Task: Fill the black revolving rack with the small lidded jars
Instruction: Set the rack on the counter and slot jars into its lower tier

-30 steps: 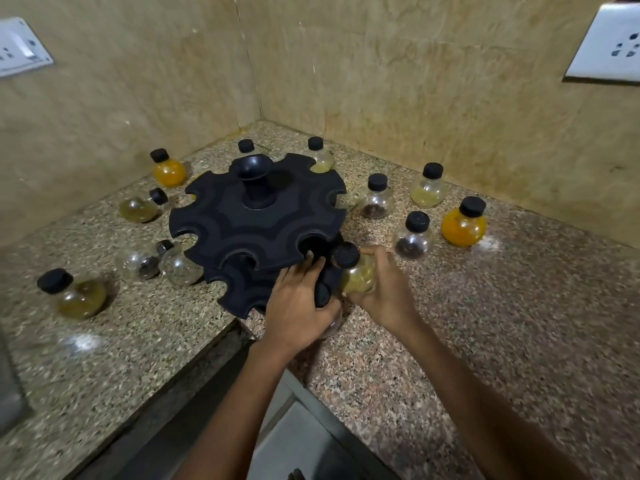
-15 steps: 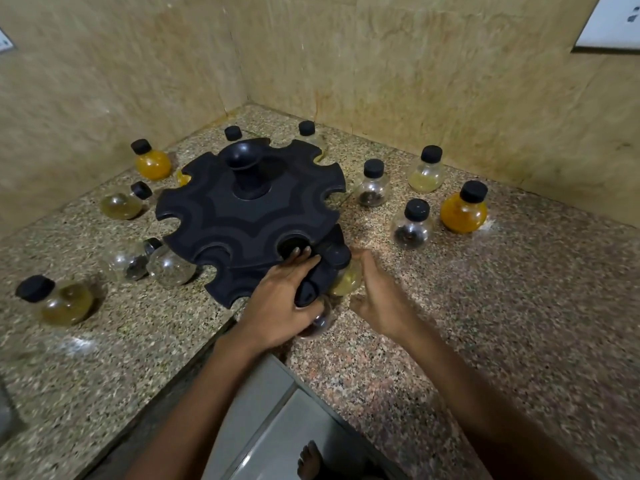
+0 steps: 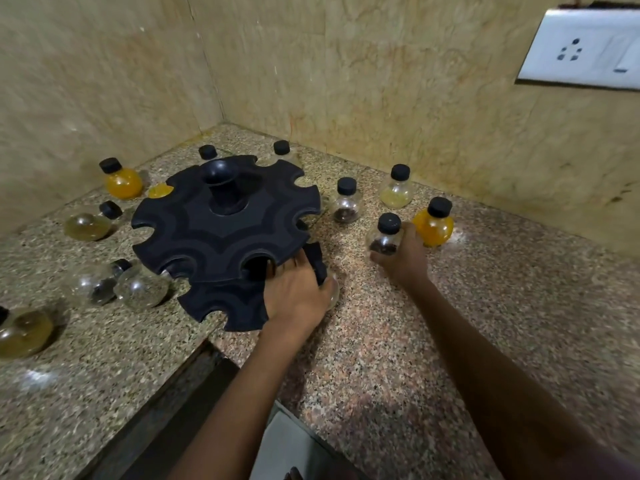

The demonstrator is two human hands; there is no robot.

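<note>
Far left of the frame there's a bunch of round clear glass jars with black screw lids (image 3: pixel 85 226) scattered on the speckled granite countertop (image 3: pixel 450 323), some tipped on their sides, one orange-filled jar (image 3: pixel 123 181) upright near the upper-left wall. The black plastic two-tier revolving rack (image 3: pixel 221 233) with notched edges sits left of centre, nearly all its notches open, so I'd say the filling has barely started. The left hand (image 3: pixel 298 296) is pressed down on the rack's lower right rim, fingers curled over it, with a jar half hidden under them.

Right of centre, the right hand (image 3: pixel 403 256) is wrapped around a clear jar with dark bits inside (image 3: pixel 384 239), standing just beside another orange jar (image 3: pixel 433 225).

These look light but smooth glass, so slippery and breakable. I'd hold round the bulb and slide the neck into a notch. No labels or brand text anywhere I can read, just a white wall socket (image 3: pixel 585 50) top right.
</note>
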